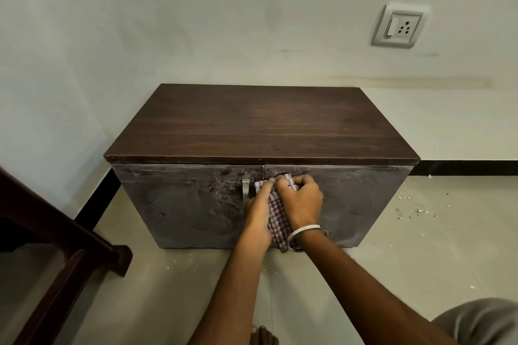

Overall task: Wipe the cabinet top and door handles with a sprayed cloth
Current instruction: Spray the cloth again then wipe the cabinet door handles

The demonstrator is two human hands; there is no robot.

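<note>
A low dark wooden cabinet (260, 126) stands against the wall, its top bare. Its two front doors look dusty and smeared. A metal handle (245, 189) shows on the left door, close to the centre seam. Both hands hold a purple checked cloth (277, 216) against the right door beside the seam. My right hand (301, 200) is closed around the cloth's upper part, and whatever lies under it is hidden. My left hand (259, 214) grips the cloth's left edge, just right of the visible handle. The cloth hangs down between my wrists.
A dark wooden furniture piece (56, 255) stands at the lower left. A wall socket with a switch (399, 26) is mounted at the upper right. Small debris (414, 209) is scattered on the floor right of the cabinet. My knee (476, 322) shows at the bottom right.
</note>
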